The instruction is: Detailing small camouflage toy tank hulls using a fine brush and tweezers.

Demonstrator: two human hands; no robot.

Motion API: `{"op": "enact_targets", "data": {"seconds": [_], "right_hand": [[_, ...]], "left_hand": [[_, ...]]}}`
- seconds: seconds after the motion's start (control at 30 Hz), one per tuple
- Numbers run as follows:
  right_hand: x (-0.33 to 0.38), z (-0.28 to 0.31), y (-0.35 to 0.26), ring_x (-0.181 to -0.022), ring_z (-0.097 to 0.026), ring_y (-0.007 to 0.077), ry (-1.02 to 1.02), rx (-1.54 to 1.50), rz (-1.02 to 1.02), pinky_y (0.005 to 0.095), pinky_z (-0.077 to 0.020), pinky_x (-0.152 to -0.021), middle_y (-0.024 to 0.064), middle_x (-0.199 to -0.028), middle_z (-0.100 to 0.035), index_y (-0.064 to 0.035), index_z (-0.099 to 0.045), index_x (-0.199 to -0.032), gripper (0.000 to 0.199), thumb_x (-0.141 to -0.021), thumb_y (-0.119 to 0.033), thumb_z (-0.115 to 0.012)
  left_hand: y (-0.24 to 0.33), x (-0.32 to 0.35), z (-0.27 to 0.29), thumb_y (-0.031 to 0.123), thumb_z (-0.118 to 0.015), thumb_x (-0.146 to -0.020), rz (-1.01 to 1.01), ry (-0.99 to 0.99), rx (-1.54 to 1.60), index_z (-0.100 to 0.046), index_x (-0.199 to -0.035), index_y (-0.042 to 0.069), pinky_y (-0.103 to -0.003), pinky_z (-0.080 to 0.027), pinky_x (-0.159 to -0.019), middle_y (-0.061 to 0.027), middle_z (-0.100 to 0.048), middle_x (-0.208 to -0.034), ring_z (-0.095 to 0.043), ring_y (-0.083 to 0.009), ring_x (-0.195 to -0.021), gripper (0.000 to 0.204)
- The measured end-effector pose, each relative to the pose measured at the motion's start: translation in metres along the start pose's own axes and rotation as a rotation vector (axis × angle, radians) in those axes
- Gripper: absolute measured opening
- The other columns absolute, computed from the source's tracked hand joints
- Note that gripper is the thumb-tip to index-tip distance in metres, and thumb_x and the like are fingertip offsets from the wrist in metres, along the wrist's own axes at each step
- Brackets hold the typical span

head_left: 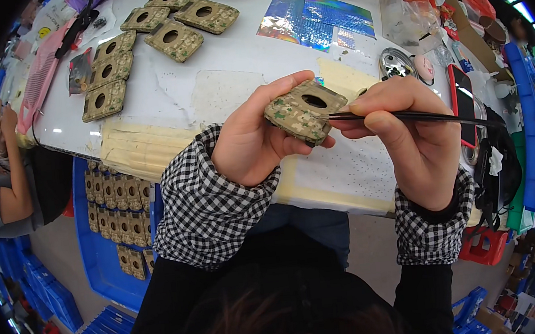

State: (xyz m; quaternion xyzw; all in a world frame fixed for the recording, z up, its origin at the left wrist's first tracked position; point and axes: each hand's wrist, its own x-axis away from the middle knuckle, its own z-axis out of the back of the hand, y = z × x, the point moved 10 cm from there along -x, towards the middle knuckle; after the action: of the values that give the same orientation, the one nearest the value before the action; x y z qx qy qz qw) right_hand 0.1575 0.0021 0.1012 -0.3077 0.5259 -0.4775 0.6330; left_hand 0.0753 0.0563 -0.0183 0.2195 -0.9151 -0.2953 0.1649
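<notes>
Camouflage-patterned casing [294, 114] with an oval hole sits in the left hand [247, 127], gripped between thumb and fingers over the table [230, 51]; the right hand [411, 111] pinches black tweezers [414, 116], tips at the casing. Below, a white sheet [345, 175] bears marks too small to read. Far beyond lies a holographic sheet [304, 16]; far left, matching casings [175, 42]. Near left, the checked sleeve [203, 199] partly hides a blue crate [107, 279].
</notes>
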Motion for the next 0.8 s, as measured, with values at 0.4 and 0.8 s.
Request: {"op": "enact_targets", "data": {"seconds": [0.4,0.8], "right_hand": [[0.002,0.002,0.004,-0.075,-0.065,0.0139,0.036,-0.042,-0.036,0.0236,-0.052,-0.067,0.0098,-0.085,-0.064,0.006,-0.063,-0.093,0.01,-0.087,-0.002,-0.063],[0.029,0.042,-0.03,-0.08,-0.066,0.0239,0.253,-0.042,0.191,0.0301,-0.0538,-0.074,0.0187,-0.09,-0.063,0.0083,-0.059,-0.098,0.028,-0.087,-0.016,-0.066]], "left_hand": [[-0.001,0.0,0.001,0.034,-0.03,-0.098,0.008,-0.012,0.014,-0.032,-0.141,0.0,-0.021,-0.053,-0.054,-0.0163,-0.057,-0.119,-0.065,-0.0265,-0.083,0.055],[0.009,0.003,0.004,0.03,-0.039,-0.098,-0.099,0.039,-0.125,-0.023,-0.143,0.006,-0.035,-0.057,-0.073,-0.0161,-0.051,-0.128,-0.065,-0.0317,-0.096,0.054]]}}
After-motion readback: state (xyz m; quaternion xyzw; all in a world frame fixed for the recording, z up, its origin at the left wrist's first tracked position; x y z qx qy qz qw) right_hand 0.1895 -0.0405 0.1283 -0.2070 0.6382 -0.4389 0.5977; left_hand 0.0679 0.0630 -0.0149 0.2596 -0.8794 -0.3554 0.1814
